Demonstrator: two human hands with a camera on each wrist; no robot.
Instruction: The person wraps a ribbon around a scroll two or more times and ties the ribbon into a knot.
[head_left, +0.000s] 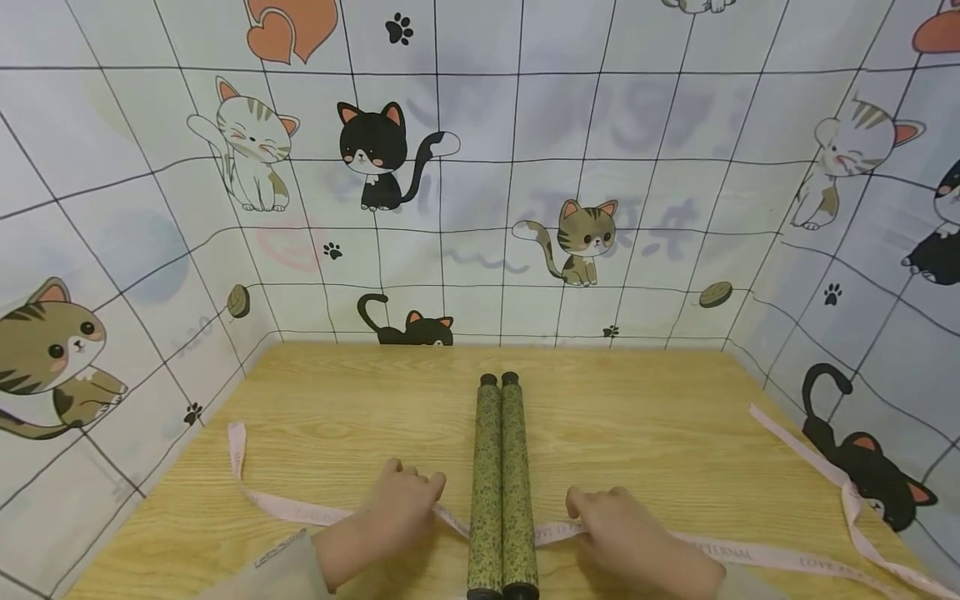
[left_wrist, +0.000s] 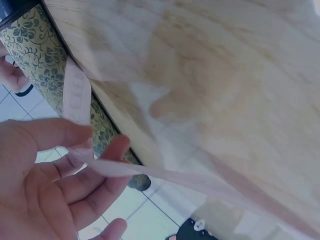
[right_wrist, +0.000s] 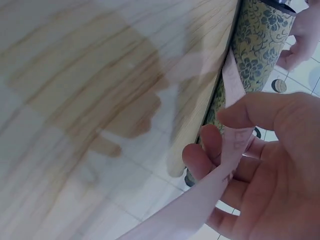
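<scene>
Two rolled-up scrolls, a left one [head_left: 486, 483] and a right one [head_left: 517, 492], lie side by side, covered in green-gold floral cloth with black end knobs. A pink printed ribbon [head_left: 296, 509] runs crosswise beneath them and comes out on both sides. Left of the scrolls, my left hand [head_left: 401, 504] pinches the ribbon between thumb and fingers. On the other side my right hand [head_left: 633, 537] holds the ribbon's right stretch [right_wrist: 235, 145], which passes between thumb and fingers. Both hands are low over the table, close to the scrolls.
The wood-grain table [head_left: 630, 417] is enclosed by white gridded cloth [head_left: 480, 125] with cartoon cats at the back and sides. The ribbon's left end lies on the table; its right tail [head_left: 851, 508] reaches the right side cloth.
</scene>
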